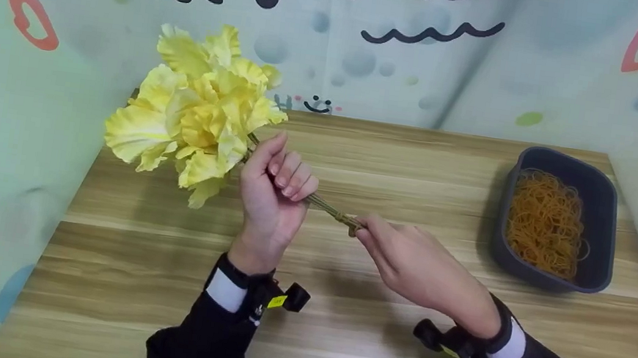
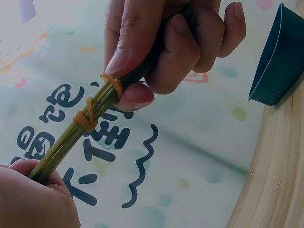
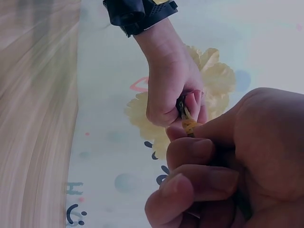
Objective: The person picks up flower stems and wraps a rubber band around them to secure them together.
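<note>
A bunch of yellow artificial-looking flowers (image 1: 202, 105) tilts up to the left above the table, seen in the head view. My left hand (image 1: 274, 198) grips the green stems (image 1: 323, 205) just below the blooms. Farther down, my right hand (image 1: 427, 270) pinches the same stems between thumb and fingers. Rubber bands (image 2: 86, 118) wrap the bundled stems in the left wrist view, one of them right by the right thumb. The stem ends are hidden inside the right hand.
A dark blue-grey plastic tub (image 1: 600, 241) stands at the right of the wooden table (image 1: 157, 287), holding a heap of rubber bands (image 1: 544, 224). Behind the table hangs a printed backdrop (image 1: 323, 50), with pale side panels at left and right.
</note>
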`<move>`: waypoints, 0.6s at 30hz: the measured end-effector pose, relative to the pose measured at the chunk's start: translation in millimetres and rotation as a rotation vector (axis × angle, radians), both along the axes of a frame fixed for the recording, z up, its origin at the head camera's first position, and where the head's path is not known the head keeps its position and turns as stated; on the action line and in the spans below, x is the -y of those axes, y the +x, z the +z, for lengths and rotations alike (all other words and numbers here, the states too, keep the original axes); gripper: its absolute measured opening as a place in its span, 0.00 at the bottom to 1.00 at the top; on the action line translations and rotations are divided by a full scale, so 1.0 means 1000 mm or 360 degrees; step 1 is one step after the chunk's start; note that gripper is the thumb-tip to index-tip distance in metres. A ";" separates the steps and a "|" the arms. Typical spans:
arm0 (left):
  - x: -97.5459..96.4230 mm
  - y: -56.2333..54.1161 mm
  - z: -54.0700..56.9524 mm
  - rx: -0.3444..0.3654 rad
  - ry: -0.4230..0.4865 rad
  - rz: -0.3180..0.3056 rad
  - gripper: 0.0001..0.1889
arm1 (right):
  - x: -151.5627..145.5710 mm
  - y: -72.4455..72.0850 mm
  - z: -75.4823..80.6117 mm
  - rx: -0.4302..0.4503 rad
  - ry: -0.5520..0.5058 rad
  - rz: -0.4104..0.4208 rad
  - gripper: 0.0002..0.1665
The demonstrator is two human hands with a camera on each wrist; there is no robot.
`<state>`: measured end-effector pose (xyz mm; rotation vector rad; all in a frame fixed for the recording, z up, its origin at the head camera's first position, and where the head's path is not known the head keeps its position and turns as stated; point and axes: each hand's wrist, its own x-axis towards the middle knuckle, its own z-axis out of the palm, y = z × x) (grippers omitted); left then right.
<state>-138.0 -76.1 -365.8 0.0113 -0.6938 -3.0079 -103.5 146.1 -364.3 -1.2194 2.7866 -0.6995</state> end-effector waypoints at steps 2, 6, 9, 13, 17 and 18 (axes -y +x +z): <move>0.000 0.000 0.001 0.0035 -0.0010 0.0011 0.30 | 0.000 0.000 0.001 0.0036 -0.0001 -0.0026 0.11; -0.002 -0.001 0.002 0.0078 -0.0070 0.0041 0.26 | -0.001 -0.001 0.002 0.0102 -0.0016 -0.0075 0.11; -0.003 -0.001 0.003 0.0071 -0.0136 0.0052 0.23 | -0.002 -0.001 0.004 0.0118 -0.0044 -0.0098 0.11; -0.006 0.000 0.004 0.0052 -0.0217 0.0038 0.21 | -0.003 -0.003 0.005 0.0120 -0.0083 -0.0129 0.11; -0.007 0.000 0.005 0.0019 -0.0248 0.0015 0.17 | -0.004 -0.003 0.007 0.0149 -0.0144 -0.0186 0.11; -0.007 0.001 0.005 0.0006 -0.0250 0.0007 0.16 | -0.004 -0.003 0.007 0.0158 -0.0159 -0.0202 0.11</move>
